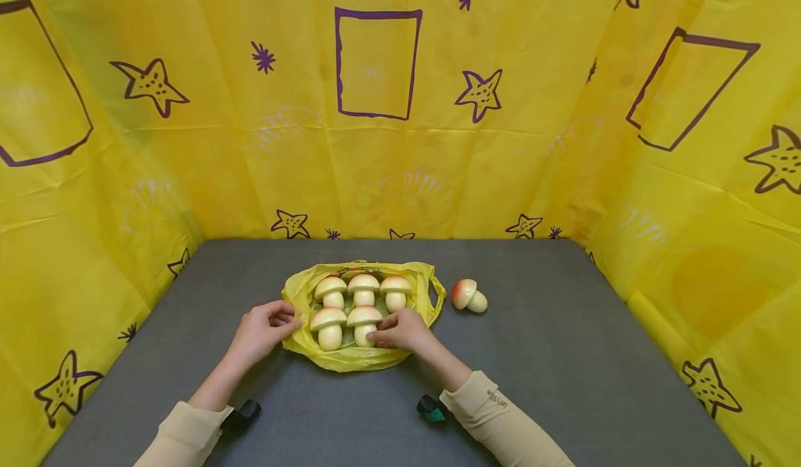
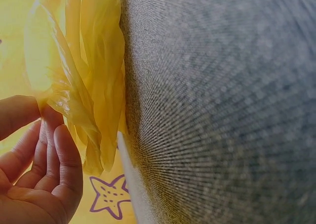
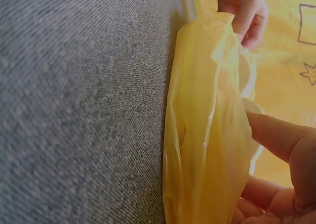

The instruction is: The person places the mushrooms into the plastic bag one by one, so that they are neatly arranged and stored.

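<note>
A yellow plastic bag (image 1: 350, 363) lies spread on the table with its mouth facing up. Several toy mushrooms with pale stems and reddish-cream caps stand in it, three in the back row and two in front. My left hand (image 1: 265, 326) pinches the bag's left rim between thumb and forefinger, the other fingers loosely curled in the left wrist view. Inside the bag's right side, my right hand (image 1: 405, 332) holds the stem of the front right toy mushroom (image 1: 364, 316) between thumb and fingers. In the right wrist view the bag wall (image 3: 205, 135) hides most of that mushroom.
One more toy mushroom (image 1: 468, 296) lies tipped on its side, just right of the bag's handle loop (image 1: 440, 296). The grey table (image 1: 551, 383) is bounded at the back and sides by yellow cloth walls (image 1: 375, 175) with purple drawings. Dark straps sit by both sleeves.
</note>
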`<state>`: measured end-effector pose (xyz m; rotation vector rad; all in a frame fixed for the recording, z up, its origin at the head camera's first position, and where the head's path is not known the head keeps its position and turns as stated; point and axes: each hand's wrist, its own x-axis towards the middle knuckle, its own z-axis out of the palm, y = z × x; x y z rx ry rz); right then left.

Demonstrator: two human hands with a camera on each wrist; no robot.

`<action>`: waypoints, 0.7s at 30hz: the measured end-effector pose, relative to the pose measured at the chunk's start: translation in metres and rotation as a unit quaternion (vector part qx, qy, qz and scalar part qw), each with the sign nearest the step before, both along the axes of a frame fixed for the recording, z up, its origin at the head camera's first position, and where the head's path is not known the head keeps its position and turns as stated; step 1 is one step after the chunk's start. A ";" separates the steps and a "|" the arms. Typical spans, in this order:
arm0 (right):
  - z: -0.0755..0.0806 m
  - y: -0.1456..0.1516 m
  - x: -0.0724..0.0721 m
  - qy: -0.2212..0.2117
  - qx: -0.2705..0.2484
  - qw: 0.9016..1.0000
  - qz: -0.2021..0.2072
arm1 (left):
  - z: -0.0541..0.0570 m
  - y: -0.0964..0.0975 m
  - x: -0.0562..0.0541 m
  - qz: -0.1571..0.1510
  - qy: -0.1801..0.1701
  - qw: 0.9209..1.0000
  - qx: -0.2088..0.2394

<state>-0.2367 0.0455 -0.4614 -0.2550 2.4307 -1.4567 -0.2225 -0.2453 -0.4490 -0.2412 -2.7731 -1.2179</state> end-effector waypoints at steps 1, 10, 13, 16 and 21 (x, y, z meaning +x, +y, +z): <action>0.000 0.000 0.000 0.003 0.004 1.000 0.003 | 0.000 0.000 0.000 0.000 0.000 1.000 0.000; 0.005 0.004 0.000 0.008 0.002 1.000 0.012 | 0.001 0.000 -0.001 -0.001 -0.003 1.000 0.000; 0.008 0.007 0.001 0.010 0.001 1.000 0.013 | 0.001 0.000 -0.001 0.000 -0.004 1.000 -0.001; 0.009 0.010 0.001 0.009 -0.002 1.000 0.012 | 0.000 -0.001 -0.002 0.000 -0.004 1.000 -0.002; 0.012 0.017 0.001 0.004 0.006 1.000 0.006 | 0.000 -0.001 -0.002 0.000 -0.004 1.000 -0.003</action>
